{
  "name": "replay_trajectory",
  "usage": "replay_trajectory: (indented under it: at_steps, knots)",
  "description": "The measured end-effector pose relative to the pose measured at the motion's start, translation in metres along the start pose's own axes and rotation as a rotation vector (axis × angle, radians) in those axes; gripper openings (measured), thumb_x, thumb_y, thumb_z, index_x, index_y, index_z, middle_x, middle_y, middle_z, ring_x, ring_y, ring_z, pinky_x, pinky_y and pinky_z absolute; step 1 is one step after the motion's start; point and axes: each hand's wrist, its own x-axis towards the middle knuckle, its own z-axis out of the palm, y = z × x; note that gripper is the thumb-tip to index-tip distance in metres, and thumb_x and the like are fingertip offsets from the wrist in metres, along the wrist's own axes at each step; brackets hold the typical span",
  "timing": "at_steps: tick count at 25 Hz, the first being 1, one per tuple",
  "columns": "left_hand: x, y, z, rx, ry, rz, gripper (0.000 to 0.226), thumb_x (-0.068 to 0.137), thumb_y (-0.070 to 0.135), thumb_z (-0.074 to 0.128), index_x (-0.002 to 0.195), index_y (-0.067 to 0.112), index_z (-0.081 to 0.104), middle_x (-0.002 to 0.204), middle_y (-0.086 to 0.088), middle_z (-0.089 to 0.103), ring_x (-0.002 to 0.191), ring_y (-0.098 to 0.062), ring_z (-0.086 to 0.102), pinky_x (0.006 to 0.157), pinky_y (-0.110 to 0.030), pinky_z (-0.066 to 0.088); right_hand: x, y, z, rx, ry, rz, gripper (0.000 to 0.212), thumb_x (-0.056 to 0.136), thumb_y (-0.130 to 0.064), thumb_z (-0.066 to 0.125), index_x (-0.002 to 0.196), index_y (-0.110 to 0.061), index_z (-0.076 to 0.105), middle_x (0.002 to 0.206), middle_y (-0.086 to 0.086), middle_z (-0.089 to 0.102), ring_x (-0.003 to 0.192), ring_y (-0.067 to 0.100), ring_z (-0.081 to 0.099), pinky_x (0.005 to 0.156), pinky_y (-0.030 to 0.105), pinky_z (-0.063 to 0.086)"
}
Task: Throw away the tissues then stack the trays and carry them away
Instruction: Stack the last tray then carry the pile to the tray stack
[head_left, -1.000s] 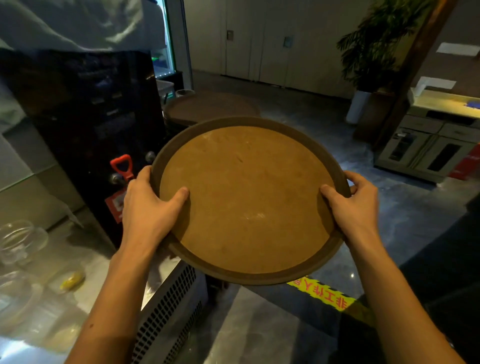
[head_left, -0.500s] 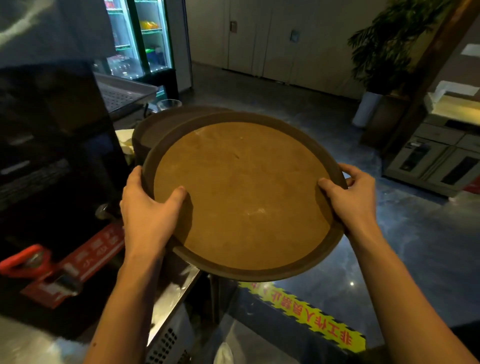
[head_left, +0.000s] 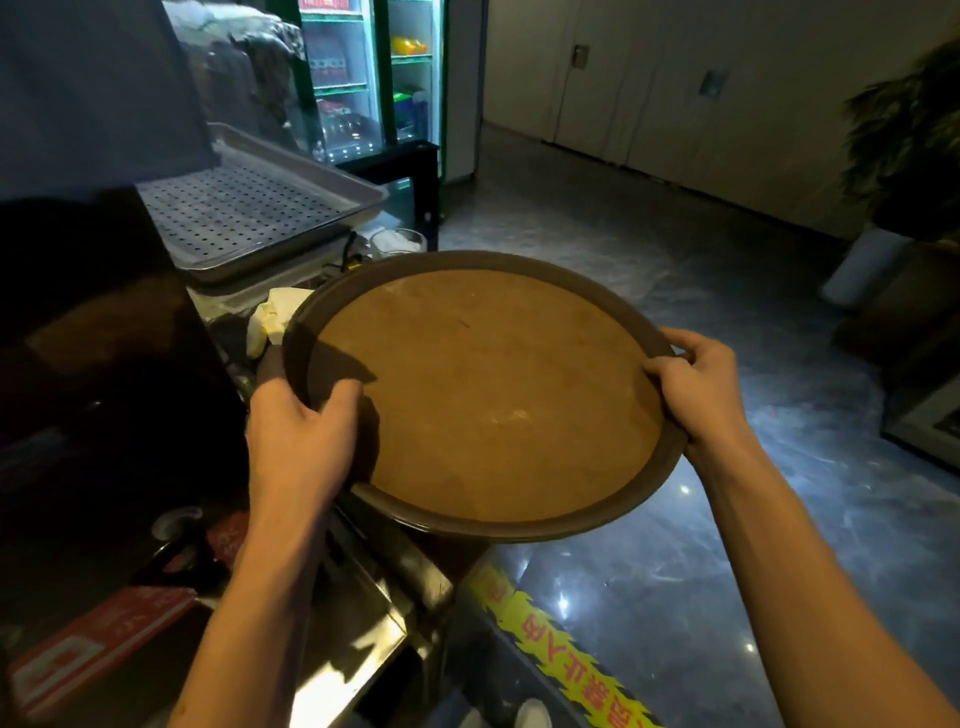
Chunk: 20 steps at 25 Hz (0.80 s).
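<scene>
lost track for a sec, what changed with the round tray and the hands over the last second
The round brown tray was carried forward along the counter; the second tray seen ahead a second ago is now almost hidden beneath it, only a dark edge showing. A perforated metal tray came into view. Unchanged: left hand and right hand grip opposite rims.

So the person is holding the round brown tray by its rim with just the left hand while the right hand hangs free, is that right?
Not quite. In the head view both hands grip the round brown tray by its rim: the left hand on one side and the right hand on the opposite side.
</scene>
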Motion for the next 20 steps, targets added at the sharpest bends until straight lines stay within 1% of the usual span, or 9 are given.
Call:
replay_trajectory:
  at_steps: [2,5,6,9,11,14,15,17,20]
  knots:
    - [0.003,0.004,0.008,-0.016,0.074,-0.016,0.023,0.069,0.046,0.061,0.089,0.036,0.058,0.092,-0.005,0.071,0.084,-0.024,0.068,0.073,-0.054,0.057,0.028,-0.005,0.012,-0.017,-0.105,-0.029,0.037,0.087,0.002,0.052,0.100,-0.030,0.062,0.081,-0.013,0.065,0.062,0.004,0.067,0.053,0.029,0.057]
    - [0.008,0.005,0.013,-0.021,0.103,-0.048,0.055,0.070,0.045,0.063,0.124,0.040,0.052,0.103,0.003,0.071,0.098,-0.023,0.067,0.080,-0.052,0.057,0.052,-0.012,0.027,-0.029,-0.167,-0.059,0.041,0.086,0.003,0.049,0.084,-0.037,0.061,0.073,-0.010,0.065,0.075,0.025,0.067,0.069,0.049,0.056]
    - [0.009,0.007,0.017,-0.020,0.130,-0.085,0.061,0.070,0.046,0.064,0.128,0.040,0.048,0.106,0.003,0.070,0.100,-0.025,0.066,0.082,-0.052,0.056,0.059,-0.012,0.030,-0.030,-0.194,-0.078,0.042,0.086,0.003,0.048,0.085,-0.037,0.061,0.075,-0.006,0.067,0.076,0.031,0.067,0.070,0.053,0.056]
    - [0.008,0.009,0.023,0.012,0.178,-0.120,0.043,0.067,0.050,0.061,0.108,0.057,0.052,0.096,0.009,0.067,0.092,-0.020,0.066,0.078,-0.052,0.057,0.078,-0.009,0.045,-0.073,-0.196,-0.178,0.039,0.084,0.000,0.047,0.101,-0.030,0.065,0.080,-0.003,0.068,0.070,0.026,0.066,0.062,0.043,0.058]
    - [0.005,0.011,0.030,0.043,0.228,-0.145,0.024,0.065,0.054,0.059,0.088,0.053,0.053,0.091,0.011,0.063,0.087,-0.018,0.063,0.078,-0.051,0.057,0.087,-0.004,0.048,-0.112,-0.200,-0.239,0.038,0.086,-0.004,0.047,0.114,-0.022,0.064,0.081,-0.004,0.067,0.064,0.019,0.063,0.055,0.031,0.050]
    - [0.003,0.013,0.033,0.063,0.256,-0.160,0.026,0.069,0.052,0.060,0.083,0.033,0.049,0.086,0.010,0.061,0.082,-0.013,0.061,0.079,-0.044,0.054,0.094,-0.003,0.053,-0.232,-0.205,-0.318,0.034,0.087,-0.010,0.049,0.117,-0.015,0.064,0.088,0.002,0.068,0.067,0.013,0.059,0.059,0.026,0.045]
    - [0.005,0.012,0.035,0.067,0.280,-0.152,0.021,0.072,0.046,0.062,0.074,0.031,0.047,0.072,0.016,0.059,0.069,-0.003,0.058,0.072,-0.038,0.052,0.097,-0.002,0.053,-0.258,-0.197,-0.347,0.033,0.086,-0.011,0.050,0.116,-0.013,0.065,0.088,0.001,0.066,0.067,0.009,0.057,0.062,0.025,0.044]
    - [0.004,0.015,0.039,0.093,0.293,-0.125,0.036,0.080,0.032,0.066,0.061,0.035,0.035,0.047,0.017,0.047,0.047,0.001,0.048,0.055,-0.028,0.042,0.098,-0.002,0.053,-0.283,-0.172,-0.394,0.030,0.085,-0.011,0.051,0.110,-0.010,0.068,0.082,0.000,0.062,0.067,0.006,0.054,0.064,0.026,0.044]
    - [0.001,0.016,0.040,0.113,0.269,-0.087,0.039,0.083,0.028,0.065,0.064,0.037,0.032,0.057,0.017,0.043,0.053,-0.001,0.042,0.053,-0.024,0.037,0.098,-0.002,0.054,-0.254,-0.145,-0.377,0.024,0.085,-0.009,0.052,0.102,-0.011,0.069,0.073,-0.006,0.057,0.065,0.002,0.051,0.064,0.027,0.046]
